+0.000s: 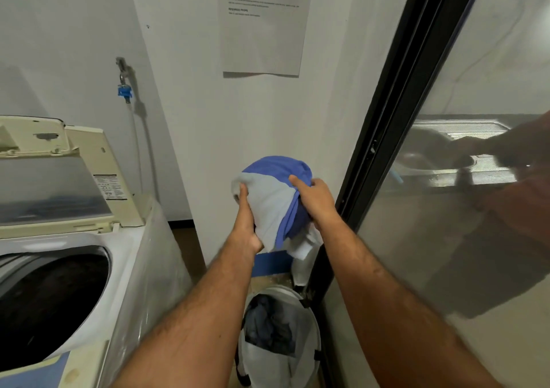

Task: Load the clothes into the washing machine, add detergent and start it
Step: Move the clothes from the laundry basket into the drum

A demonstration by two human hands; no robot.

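**Soft bundle lifted, drum waiting to the left**

Taking the laundry basket [279,337] on the floor as the landmark: up and to its left stands the washing machine [89,268], lid [53,188] raised against the wall and the dark drum [50,304] open. Nothing can be made out inside it.

Straight above the basket, held in the air, is the bundle of clothes [276,206], blue and pale grey cloth wadded together. The left hand [247,227] has its grip closed on the grey cloth at the bundle's left side, thumb on top at the upper edge. The right hand [315,200] clamps the blue cloth on the right side, fingers curled over it. A loose pale corner hangs below the bundle, towards the basket.

More dark clothing lies in the basket itself. To the basket's right runs a black-framed glass door [416,119].

The bundle looks light, limp and shapeless; it should sag and shed loose ends rather than slip. Holding it from both sides, with the hanging corner gathered in, seems the safest way to carry it left over the drum.
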